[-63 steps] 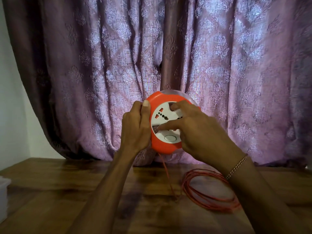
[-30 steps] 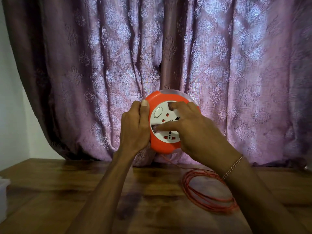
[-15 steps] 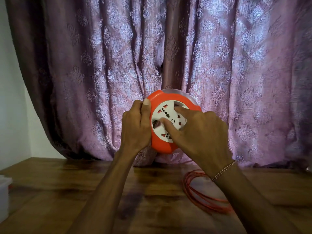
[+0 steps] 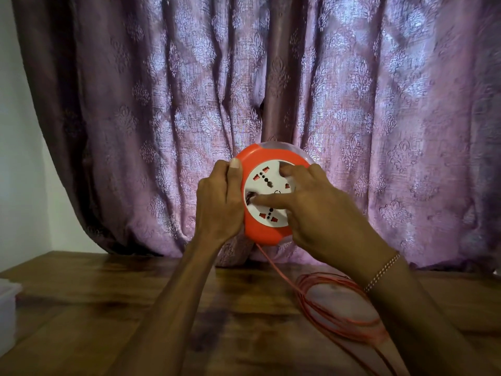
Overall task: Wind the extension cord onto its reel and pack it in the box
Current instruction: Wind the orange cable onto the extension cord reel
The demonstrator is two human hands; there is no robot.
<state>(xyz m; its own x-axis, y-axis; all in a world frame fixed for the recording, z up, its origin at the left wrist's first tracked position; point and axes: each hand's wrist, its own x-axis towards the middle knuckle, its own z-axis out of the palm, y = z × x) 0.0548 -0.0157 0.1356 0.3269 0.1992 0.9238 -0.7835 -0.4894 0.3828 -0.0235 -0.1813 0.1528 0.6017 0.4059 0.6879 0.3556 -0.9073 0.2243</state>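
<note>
I hold a round orange reel [image 4: 267, 234] upright in the air above the table; its white socket face [image 4: 267, 187] points at me. My left hand [image 4: 218, 202] grips the reel's left rim, thumb on the front edge. My right hand [image 4: 314, 210] lies over the right side of the face, index fingertip pressed into a hole at the face's left edge, another finger on its top. A thin orange cord [image 4: 273, 264] drops from the reel's underside to a loose coil [image 4: 339, 310] on the table, partly hidden by my right forearm.
The wooden table [image 4: 108, 308] runs across the foreground. A purple patterned curtain [image 4: 162, 104] hangs right behind the reel. A white plastic container [image 4: 6, 308] sits at the table's left edge. A white wall [image 4: 16, 158] is at the left.
The white socket face has turned inside the orange rim under my right hand's fingers, and the cord between reel and coil has shifted. My left hand has kept its grip.
</note>
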